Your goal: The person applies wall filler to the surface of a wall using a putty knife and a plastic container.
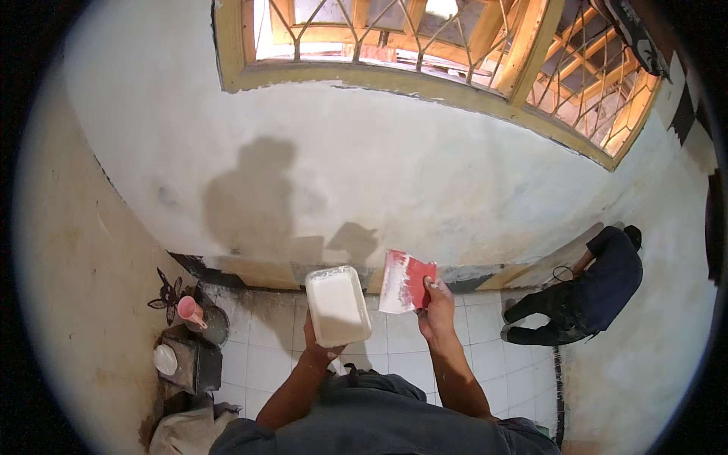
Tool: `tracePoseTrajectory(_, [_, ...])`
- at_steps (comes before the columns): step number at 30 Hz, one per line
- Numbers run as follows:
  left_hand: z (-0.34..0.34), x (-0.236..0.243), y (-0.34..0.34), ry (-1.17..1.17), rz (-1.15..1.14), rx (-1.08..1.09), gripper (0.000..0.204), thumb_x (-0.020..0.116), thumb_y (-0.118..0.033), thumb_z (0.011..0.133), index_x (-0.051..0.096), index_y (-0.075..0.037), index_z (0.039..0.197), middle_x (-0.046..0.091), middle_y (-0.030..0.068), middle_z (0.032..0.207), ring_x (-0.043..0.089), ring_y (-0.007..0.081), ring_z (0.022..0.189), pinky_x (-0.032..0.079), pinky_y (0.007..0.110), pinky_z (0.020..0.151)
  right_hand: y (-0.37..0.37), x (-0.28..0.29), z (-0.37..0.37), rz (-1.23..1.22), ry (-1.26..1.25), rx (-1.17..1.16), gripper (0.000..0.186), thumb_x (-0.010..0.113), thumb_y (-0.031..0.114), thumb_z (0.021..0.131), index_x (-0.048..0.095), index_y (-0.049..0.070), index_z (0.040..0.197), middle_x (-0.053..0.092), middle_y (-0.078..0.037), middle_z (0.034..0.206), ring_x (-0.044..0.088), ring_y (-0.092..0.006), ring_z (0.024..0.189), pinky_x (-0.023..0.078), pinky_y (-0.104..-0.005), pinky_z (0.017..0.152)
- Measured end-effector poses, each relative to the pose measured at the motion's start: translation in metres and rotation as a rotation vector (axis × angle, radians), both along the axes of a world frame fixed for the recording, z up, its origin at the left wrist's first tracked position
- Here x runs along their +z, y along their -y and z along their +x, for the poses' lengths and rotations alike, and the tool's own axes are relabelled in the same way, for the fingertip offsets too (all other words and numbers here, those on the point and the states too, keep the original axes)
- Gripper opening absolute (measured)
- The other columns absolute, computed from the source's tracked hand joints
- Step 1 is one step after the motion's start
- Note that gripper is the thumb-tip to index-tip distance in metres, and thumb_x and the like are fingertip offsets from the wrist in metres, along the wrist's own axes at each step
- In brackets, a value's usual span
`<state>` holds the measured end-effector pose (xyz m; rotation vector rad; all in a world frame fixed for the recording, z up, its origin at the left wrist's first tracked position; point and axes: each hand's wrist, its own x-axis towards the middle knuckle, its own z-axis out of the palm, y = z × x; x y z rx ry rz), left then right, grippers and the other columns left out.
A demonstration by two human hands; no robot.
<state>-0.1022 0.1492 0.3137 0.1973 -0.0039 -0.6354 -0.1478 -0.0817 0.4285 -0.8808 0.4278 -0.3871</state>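
In front of my body, my left hand supports a white rectangular tray from beneath and along its left side. Smooth white filler paste lies inside it, with dried smears on the rim. To the right of the tray, apart from it, my right hand grips a flat red scraper by its right edge, thumb on top. White paste coats the scraper's left part. Most fingers of both hands are hidden behind what they hold.
Ahead stands a patchy whitish wall with a yellow-framed, barred window. At the right, another person bends toward the wall. On the left, a pink mug and a dark box stand above the white tiled floor.
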Motion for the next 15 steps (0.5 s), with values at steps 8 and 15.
tracePoseTrajectory(8, [-0.005, 0.027, -0.010, 0.020, -0.017, -0.023, 0.059, 0.032, -0.056, 0.100, 0.039, -0.018, 0.145, 0.055, 0.0061, 0.135, 0.058, 0.0274, 0.120, 0.049, 0.046, 0.100, -0.035, -0.004, 0.021, -0.097, -0.065, 0.165, 0.006, 0.058, 0.012, 0.096, 0.061, 0.009, 0.091, 0.063, 0.001, 0.082, 0.059, -0.0083, 0.066, 0.046, -0.0247, 0.053])
tracePoseTrajectory(15, [0.000, 0.065, -0.003, 0.060, 0.035, -0.026, 0.057, 0.027, -0.051, 0.103, 0.039, -0.013, 0.145, 0.053, 0.0100, 0.137, 0.056, 0.0268, 0.122, 0.047, 0.044, 0.103, -0.057, 0.021, 0.026, -0.438, -0.129, 0.238, 0.012, 0.062, 0.012, 0.094, 0.062, 0.005, 0.085, 0.062, 0.000, 0.073, 0.052, -0.0055, 0.061, 0.040, -0.0232, 0.050])
